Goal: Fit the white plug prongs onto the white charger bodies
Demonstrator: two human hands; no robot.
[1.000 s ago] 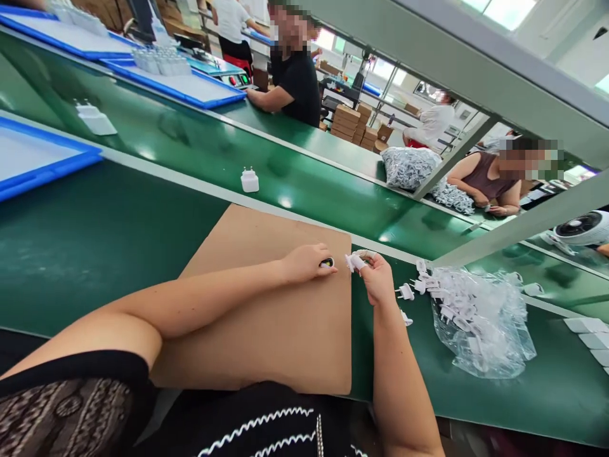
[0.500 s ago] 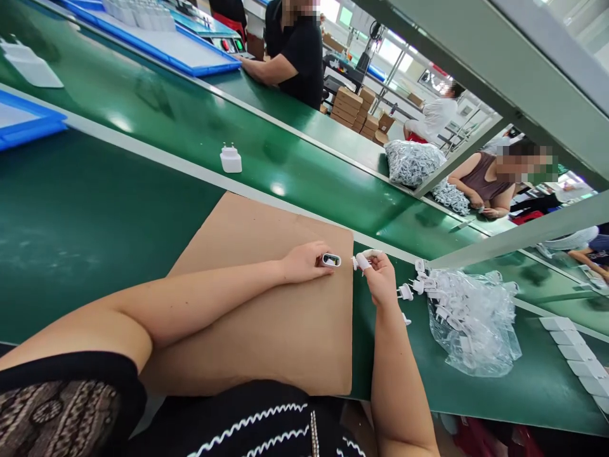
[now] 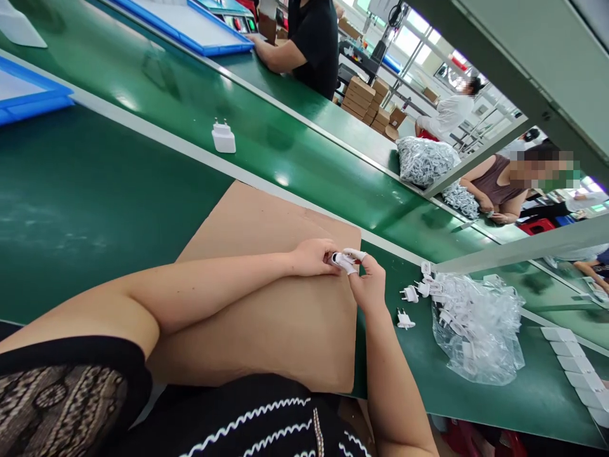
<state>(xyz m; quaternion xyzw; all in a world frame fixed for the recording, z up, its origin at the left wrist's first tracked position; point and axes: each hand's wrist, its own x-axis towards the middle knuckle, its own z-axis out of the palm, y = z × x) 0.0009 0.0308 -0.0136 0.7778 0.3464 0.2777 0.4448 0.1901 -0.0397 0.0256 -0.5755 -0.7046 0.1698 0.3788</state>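
My left hand (image 3: 311, 256) rests on a brown cardboard sheet (image 3: 266, 317) and is closed round a small white charger body (image 3: 335, 259). My right hand (image 3: 366, 282), with white finger cots, pinches a white plug piece (image 3: 346, 263) and presses it against the charger body, so both hands meet at the sheet's far right corner. Loose white plug pieces (image 3: 405, 317) lie on the green table just right of my right hand.
A clear plastic bag (image 3: 480, 324) full of plug pieces lies to the right. One finished white charger (image 3: 223, 137) stands on the green conveyor belt (image 3: 295, 158). Blue trays (image 3: 28, 95) sit at the left; white blocks (image 3: 573, 368) at the right edge. Other people work across the belt.
My right hand moved left and brought the plug piece against the charger body in my left hand; before they were apart. The view tilted and the charger on the belt shifted left.
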